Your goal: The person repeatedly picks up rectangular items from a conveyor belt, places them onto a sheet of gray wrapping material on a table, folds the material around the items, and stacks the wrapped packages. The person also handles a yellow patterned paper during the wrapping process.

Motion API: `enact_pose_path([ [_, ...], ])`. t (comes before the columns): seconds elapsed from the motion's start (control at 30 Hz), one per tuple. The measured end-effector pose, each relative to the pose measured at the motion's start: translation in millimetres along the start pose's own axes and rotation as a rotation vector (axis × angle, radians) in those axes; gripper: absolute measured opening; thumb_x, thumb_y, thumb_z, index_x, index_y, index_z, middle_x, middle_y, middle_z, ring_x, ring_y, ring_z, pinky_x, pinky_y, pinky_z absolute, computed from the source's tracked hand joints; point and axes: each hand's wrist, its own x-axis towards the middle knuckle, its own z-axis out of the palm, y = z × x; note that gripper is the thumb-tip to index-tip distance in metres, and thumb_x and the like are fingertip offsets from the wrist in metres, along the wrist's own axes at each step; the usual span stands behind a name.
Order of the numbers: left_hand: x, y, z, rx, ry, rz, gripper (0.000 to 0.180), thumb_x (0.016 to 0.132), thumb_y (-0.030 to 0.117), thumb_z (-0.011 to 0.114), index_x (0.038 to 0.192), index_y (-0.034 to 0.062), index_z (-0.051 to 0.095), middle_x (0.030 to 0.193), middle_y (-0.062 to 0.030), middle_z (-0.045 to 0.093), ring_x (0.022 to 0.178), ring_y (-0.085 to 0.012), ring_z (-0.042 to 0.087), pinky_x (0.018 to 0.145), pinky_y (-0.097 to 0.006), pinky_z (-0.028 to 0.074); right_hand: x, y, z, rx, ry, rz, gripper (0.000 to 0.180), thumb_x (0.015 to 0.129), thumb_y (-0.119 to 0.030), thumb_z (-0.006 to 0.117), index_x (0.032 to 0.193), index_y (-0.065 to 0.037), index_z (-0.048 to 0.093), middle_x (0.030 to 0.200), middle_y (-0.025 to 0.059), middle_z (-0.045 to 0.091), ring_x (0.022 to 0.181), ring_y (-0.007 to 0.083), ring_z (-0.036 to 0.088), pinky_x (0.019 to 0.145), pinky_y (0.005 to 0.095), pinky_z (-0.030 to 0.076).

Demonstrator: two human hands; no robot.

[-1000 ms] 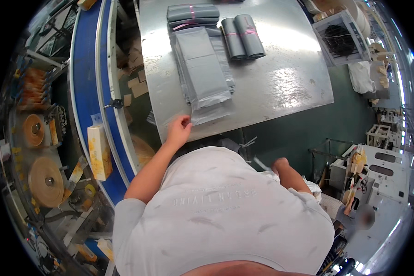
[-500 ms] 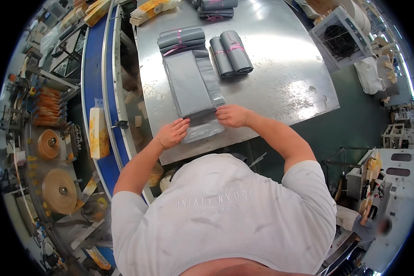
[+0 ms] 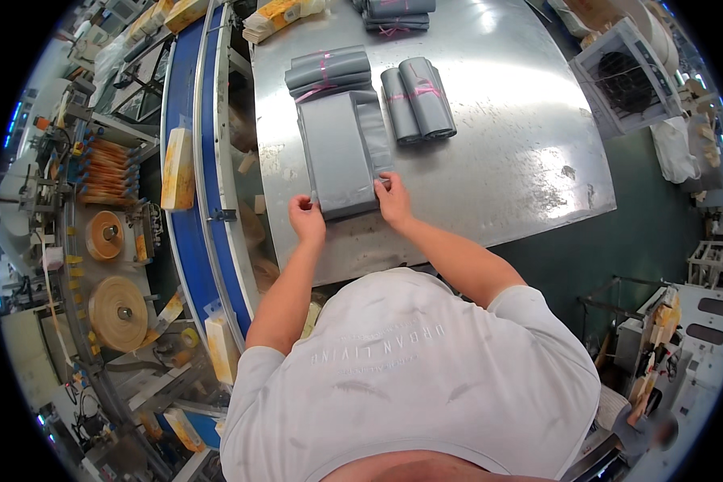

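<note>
The flat rectangular stack of grey plastic film has a top face which is lighter than its darker front edge. The cylindrical grey plastic rolls carry thin bright pink ribbons, like stripes across them. The broad sheet-metal table is silver, with white glare and small dark blotches. The long blue conveyor belt bears an oblong white carton with yellow patches. The short-sleeved white T-shirt shows grey, feather-like marks; the floor is dark green
</note>
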Motion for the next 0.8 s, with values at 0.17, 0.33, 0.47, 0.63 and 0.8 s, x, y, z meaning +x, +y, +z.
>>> enact_pose_path([
  [0.17, -56.3, 40.5, 5.5, -0.144, -0.233, 0.15, 0.025, 0.096, -0.006, 0.06, 0.118, 0.0036, 0.067, 0.111, -0.0057, 0.067, 0.104, -0.0177, 0.063, 0.09, -0.032, 0.053, -20.9, -7.3, -20.8, 0.242, -0.133, 0.288, 0.067, 0.094, -0.04, 0.073, 0.149, -0.008, 0.052, 0.132, 0.0126, 0.066, 0.117, 0.031, 0.065, 0.1, 0.0479, 0.05],
  [0.33, -84.6, 121.3, -11.2, -0.088, -1.036, 0.33, 0.027, 0.096, -0.001, 0.061, 0.12, 0.0043, 0.07, 0.113, -0.0097, 0.07, 0.106, -0.0248, 0.067, 0.092, -0.036, 0.055, -28.3, -5.1, -208.4, 0.706, -0.485, 0.513, 0.066, 0.081, -0.015, 0.079, 0.142, -0.007, 0.055, 0.125, 0.0091, 0.069, 0.116, 0.0256, 0.066, 0.097, 0.0505, 0.057],
  [0.47, -77.1, 80.5, -26.8, 0.221, -1.016, 0.318, 0.025, 0.096, 0.006, 0.063, 0.121, 0.0044, 0.071, 0.113, -0.012, 0.072, 0.104, -0.0281, 0.069, 0.09, -0.039, 0.057, -59.9, 47.1, -370.3, 0.374, 0.025, 0.348, 0.072, 0.073, 0.002, 0.076, 0.141, -0.003, 0.054, 0.118, 0.0101, 0.066, 0.099, 0.021, 0.068, 0.09, 0.0357, 0.057],
  [0.63, -66.5, 28.4, -82.7, 0.195, -0.655, 0.176, 0.021, 0.096, 0.006, 0.065, 0.116, 0.0047, 0.072, 0.106, -0.0134, 0.073, 0.097, -0.0272, 0.07, 0.086, -0.037, 0.056, -87.0, 57.1, -440.7, -0.205, 0.38, 0.047, 0.076, 0.074, -0.004, 0.08, 0.145, -0.004, 0.052, 0.136, 0.0161, 0.059, 0.124, 0.0285, 0.059, 0.104, 0.0373, 0.049],
  [0.8, -64.2, -13.3, -142.3, 0.141, -0.297, 0.132, 0.014, 0.092, 0.001, 0.066, 0.104, 0.0029, 0.073, 0.099, -0.0133, 0.07, 0.089, -0.0266, 0.069, 0.077, -0.034, 0.055, -58.2, 19.1, -328.2, -1.291, 0.53, 0.157, 0.071, 0.075, -0.008, 0.081, 0.14, -0.004, 0.054, 0.149, 0.0205, 0.052, 0.132, 0.0388, 0.055, 0.115, 0.0474, 0.041],
])
